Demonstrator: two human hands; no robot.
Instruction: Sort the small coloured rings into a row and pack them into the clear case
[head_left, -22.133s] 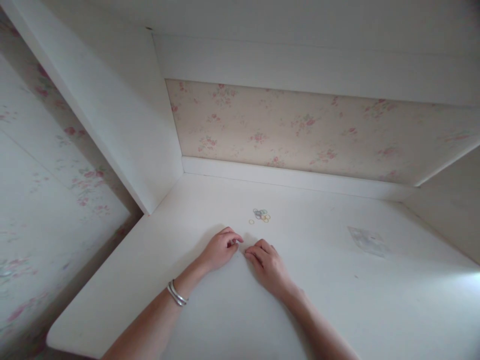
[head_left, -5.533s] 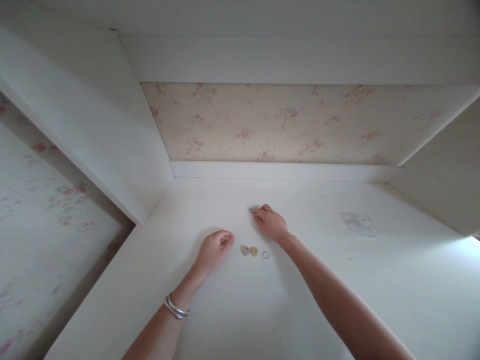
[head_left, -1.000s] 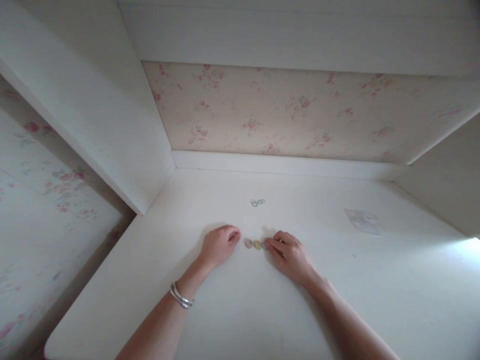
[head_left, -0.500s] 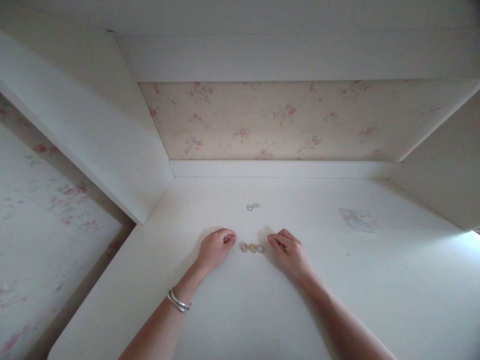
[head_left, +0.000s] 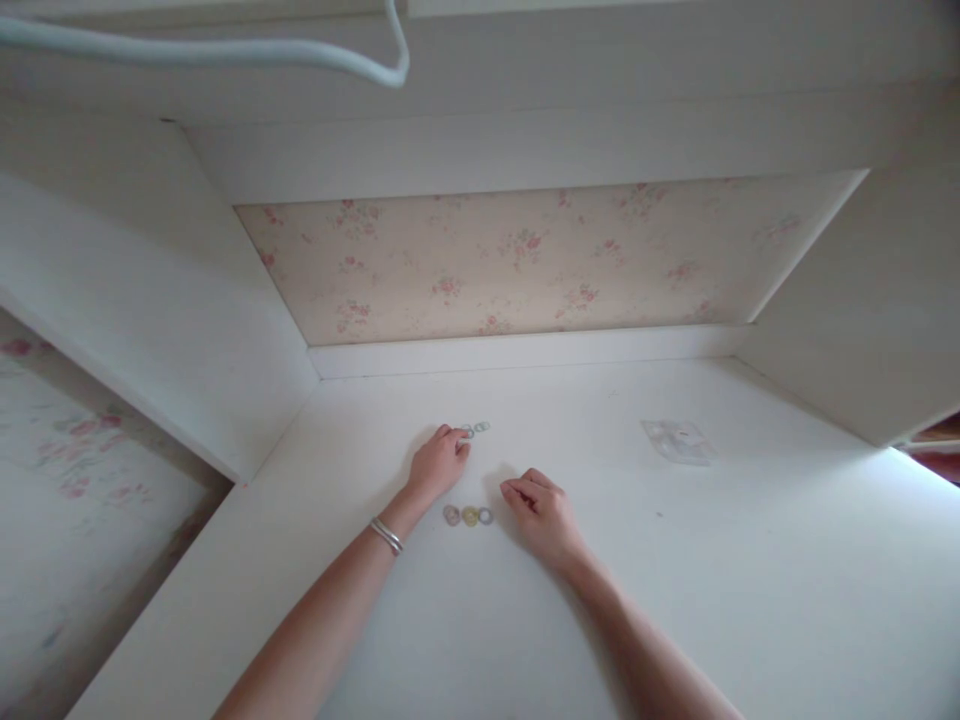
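Note:
My left hand (head_left: 439,465) reaches forward on the white tabletop. Its index fingertip touches the left end of a small cluster of pale greenish-grey rings (head_left: 482,427), covering part of it, with the thumb held apart below. Nearer to me lies a short row of thin rings: pinkish ones (head_left: 451,515), yellow ones (head_left: 470,516) and a grey one (head_left: 486,516). Just right of this row, my right hand (head_left: 544,510) rests with thumb and fingers pressed together. Whatever is between those fingers, if anything, is hidden. Two silver bangles (head_left: 387,535) circle my left wrist.
A clear plastic bag (head_left: 679,442) lies flat on the tabletop (head_left: 750,560) to the right. White panels (head_left: 150,280) stand at both sides, with floral wallpaper (head_left: 517,265) behind. A white cable or tube (head_left: 225,52) crosses the top left.
My left hand has moved forward from beside the near row to the far rings, its index finger now extended. My right hand stays closed by the near row. The camera view has shifted and tilted.

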